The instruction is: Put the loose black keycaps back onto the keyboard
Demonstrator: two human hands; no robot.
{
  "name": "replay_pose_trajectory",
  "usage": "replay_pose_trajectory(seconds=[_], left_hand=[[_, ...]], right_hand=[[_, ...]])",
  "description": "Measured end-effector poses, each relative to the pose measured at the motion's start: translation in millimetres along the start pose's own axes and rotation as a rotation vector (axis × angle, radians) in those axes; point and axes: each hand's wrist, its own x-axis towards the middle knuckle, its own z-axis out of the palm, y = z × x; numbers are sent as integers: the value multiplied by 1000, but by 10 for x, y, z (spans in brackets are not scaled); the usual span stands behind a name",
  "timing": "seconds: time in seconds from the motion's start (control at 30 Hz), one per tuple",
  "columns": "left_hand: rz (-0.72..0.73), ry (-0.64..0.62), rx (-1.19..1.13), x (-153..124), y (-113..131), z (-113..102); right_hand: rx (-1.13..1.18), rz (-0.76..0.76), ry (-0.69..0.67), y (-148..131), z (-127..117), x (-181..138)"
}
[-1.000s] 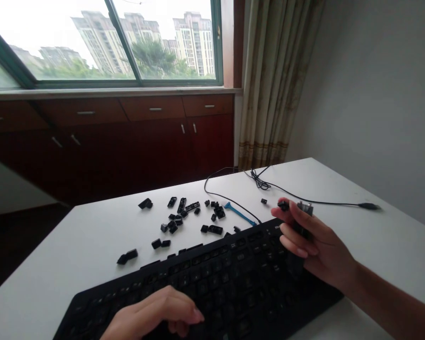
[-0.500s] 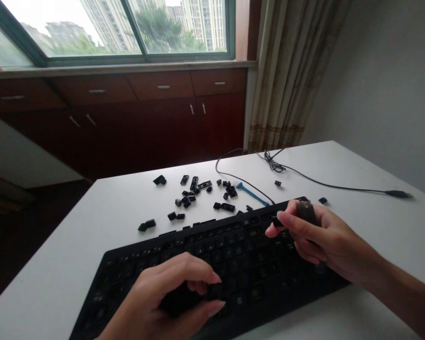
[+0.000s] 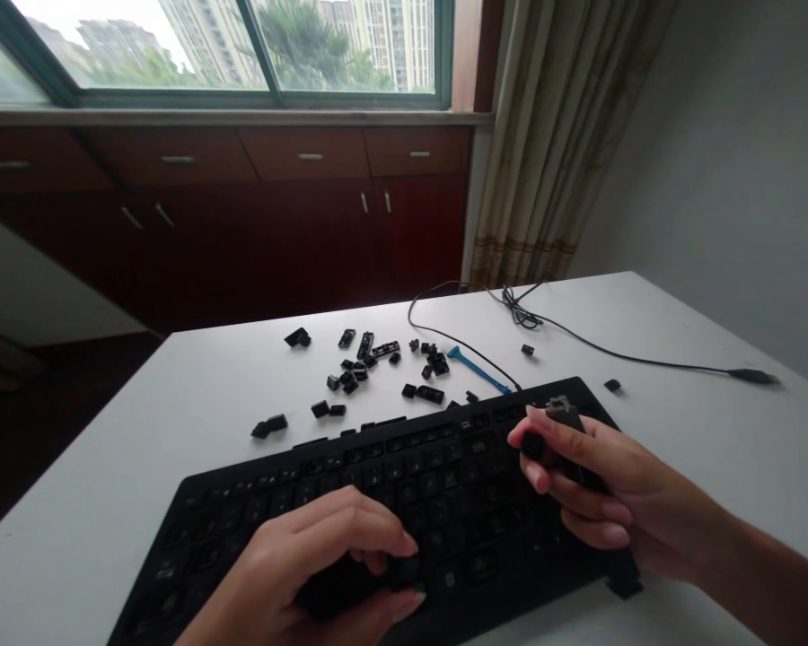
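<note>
A black keyboard (image 3: pixel 350 484) lies across the near part of a white table (image 3: pixel 195 395). My left hand (image 3: pixel 310 574) rests on its front left keys with the fingers curled down onto them. My right hand (image 3: pixel 599 489) hovers over the right end of the keyboard, fingers closed round a dark tool (image 3: pixel 566 426) with a key cap (image 3: pixel 531 444) pinched at the fingertips. Several loose black key caps (image 3: pixel 370 368) are scattered on the table behind the keyboard.
A blue tool (image 3: pixel 478 370) lies by the loose caps. The keyboard's black cable (image 3: pixel 619 354) runs across the far right of the table to a plug (image 3: pixel 754 377). Single caps (image 3: pixel 611 386) lie nearby. Dark wooden cabinets, a window and a curtain stand beyond.
My right hand came down from above the table's far side to the keyboard's right end with the tool. My left hand slid further onto the keys. The view tilted downward.
</note>
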Motion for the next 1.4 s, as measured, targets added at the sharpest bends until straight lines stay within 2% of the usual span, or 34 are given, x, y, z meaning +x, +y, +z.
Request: replay_pose_trajectory(seconds=[0.33, 0.77, 0.87, 1.07, 1.23, 1.4], left_hand=[[-6, -2, -38, 21, 2, -3], [-38, -4, -52, -15, 1, 9], [-77, 11, -55, -4, 47, 1], [-67, 67, -89, 11, 159, -15], [12, 81, -137, 2, 183, -14], [0, 223, -160, -15, 204, 2]], right_hand=[[-37, 31, -49, 50, 20, -11], [-66, 69, -18, 59, 39, -25], [-168, 36, -10, 110, 65, -41], [-537, -23, -21, 287, 257, -105], [-359, 123, -111, 377, 413, -40], [-189, 157, 6, 420, 486, -8]])
